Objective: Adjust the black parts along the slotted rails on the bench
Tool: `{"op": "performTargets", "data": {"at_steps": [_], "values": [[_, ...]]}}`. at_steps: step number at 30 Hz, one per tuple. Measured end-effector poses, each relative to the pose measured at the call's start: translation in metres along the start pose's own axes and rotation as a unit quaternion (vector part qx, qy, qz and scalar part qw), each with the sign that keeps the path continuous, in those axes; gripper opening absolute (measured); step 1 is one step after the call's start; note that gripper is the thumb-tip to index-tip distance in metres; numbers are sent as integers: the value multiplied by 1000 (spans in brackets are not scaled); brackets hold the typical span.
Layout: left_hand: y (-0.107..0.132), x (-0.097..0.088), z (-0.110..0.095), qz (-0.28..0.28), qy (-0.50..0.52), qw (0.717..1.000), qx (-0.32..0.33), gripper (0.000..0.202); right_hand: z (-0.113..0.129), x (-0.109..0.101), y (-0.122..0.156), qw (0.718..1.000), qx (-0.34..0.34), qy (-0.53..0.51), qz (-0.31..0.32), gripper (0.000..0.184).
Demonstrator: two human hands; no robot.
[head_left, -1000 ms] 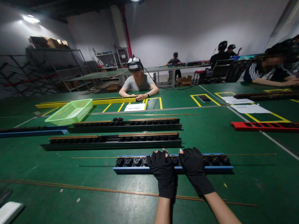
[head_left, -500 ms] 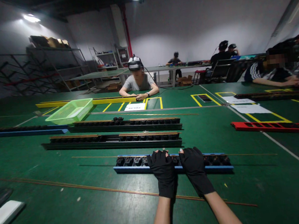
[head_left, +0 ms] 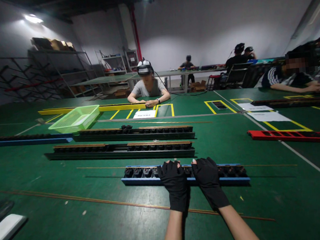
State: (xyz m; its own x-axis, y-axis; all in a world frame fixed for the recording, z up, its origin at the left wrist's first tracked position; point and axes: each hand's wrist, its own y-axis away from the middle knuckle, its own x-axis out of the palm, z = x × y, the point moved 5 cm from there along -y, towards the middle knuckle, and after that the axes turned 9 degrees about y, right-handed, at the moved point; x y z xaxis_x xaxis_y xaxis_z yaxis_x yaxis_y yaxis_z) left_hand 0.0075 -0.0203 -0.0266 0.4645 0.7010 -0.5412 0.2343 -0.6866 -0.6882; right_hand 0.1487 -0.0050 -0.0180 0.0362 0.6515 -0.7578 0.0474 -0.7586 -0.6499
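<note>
In front of me lies a short blue channel (head_left: 145,182) holding a row of black plastic modules (head_left: 147,173). A thin brass rod (head_left: 269,165) runs along the row and sticks out past both ends. Both my hands wear black gloves with bare fingertips. My left hand (head_left: 173,179) rests over the middle of the channel, fingers bent and closed at the rod. Just right of it, my right hand (head_left: 207,175) is closed at the rod too, thumb tip toward the left hand. The gloves hide the modules beneath, and most of the fingers.
Long brass rods (head_left: 114,203) lie on the green table nearer me. Beyond are dark channels (head_left: 118,156) with modules, a green basket (head_left: 77,122), a yellow channel (head_left: 91,110) and a red channel (head_left: 297,135). A person (head_left: 147,87) sits opposite; others sit at right.
</note>
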Motion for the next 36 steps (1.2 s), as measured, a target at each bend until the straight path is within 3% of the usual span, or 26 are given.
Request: {"op": "performTargets", "data": {"at_steps": [18,36], "values": [[0,2,1,16,-4,1000,-26,21,0,1,0,1000,-6,5,3,42],[-1,0,-1,14,-8,1000,-9,23,0,2,1,1000,-3,0,16,40]]}}
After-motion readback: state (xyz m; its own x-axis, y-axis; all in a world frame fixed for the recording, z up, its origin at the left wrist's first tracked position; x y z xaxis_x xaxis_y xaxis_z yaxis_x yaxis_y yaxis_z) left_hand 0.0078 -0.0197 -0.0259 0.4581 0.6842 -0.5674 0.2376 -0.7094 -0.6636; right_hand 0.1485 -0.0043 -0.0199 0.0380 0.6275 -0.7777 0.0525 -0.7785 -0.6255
